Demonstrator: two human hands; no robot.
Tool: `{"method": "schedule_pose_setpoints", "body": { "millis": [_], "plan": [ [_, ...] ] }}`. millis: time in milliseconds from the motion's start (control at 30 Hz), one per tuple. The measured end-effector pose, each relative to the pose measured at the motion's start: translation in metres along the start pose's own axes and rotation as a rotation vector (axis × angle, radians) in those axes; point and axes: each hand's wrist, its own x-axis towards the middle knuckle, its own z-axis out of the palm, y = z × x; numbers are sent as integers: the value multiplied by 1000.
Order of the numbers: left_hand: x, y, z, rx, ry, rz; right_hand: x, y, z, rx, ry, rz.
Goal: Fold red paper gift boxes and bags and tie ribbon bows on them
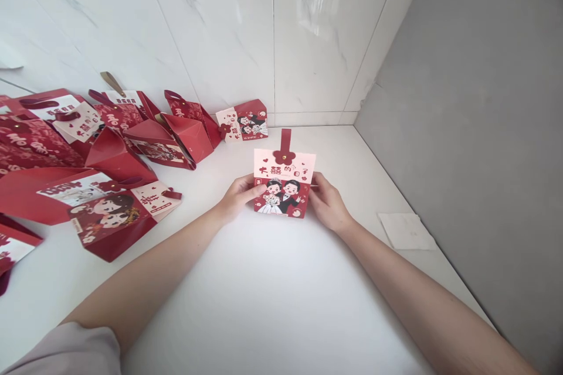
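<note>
Between my two hands stands a red and pale pink gift box (281,196) printed with a cartoon bride and groom. A red strap with a flower-shaped piece and a small gold stud rises from its top. My left hand (240,196) grips the box's left side, thumb on the front face and the other fingers hidden behind. On the opposite side, my right hand (328,199) is closed around the right edge, its fingertips partly out of sight behind the box.
Several similar red gift boxes (118,217) crowd the left of the white table (272,293). One box (246,121) lies by the tiled wall (220,29). A white tissue (407,231) rests near the right edge, beside a grey surface (475,117).
</note>
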Motion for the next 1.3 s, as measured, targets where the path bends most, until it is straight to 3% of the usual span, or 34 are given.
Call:
{"method": "schedule_pose_setpoints", "body": {
  "millis": [100, 233, 367, 433, 533, 633, 833, 900, 1000, 1133, 1300],
  "plan": [
    [-1, -1, 5, 107, 77, 104, 1, 0, -2, 92, 61, 4],
    [3, -11, 2, 268, 289, 312, -3, -4, -2, 135, -67, -43],
    [12, -15, -18, 305, 652, 314, -6, -5, -1, 214, -107, 88],
    [14, -7, -28, 264, 729, 313, -5, -5, 1, 205, -78, 120],
    [11, 20, -32, 257, 682, 379, -4, -4, 3, 188, -77, 131],
    [4, 50, -21, 411, 510, 429, -3, -6, 4, 162, -99, 125],
    [-3, 84, 0, 665, 185, 85, -6, -7, 3, 130, -107, 107],
    [-5, 89, 2, 692, 169, 75, -6, -7, 3, 124, -107, 104],
    [-5, 94, 4, 725, 245, 109, -7, -7, 3, 107, -134, 89],
    [5, 100, 8, 958, 297, 97, -9, -7, 4, 64, -171, 68],
    [6, 116, 12, 1145, 173, 10, -13, -3, 3, 67, -144, 84]
  ]
}}
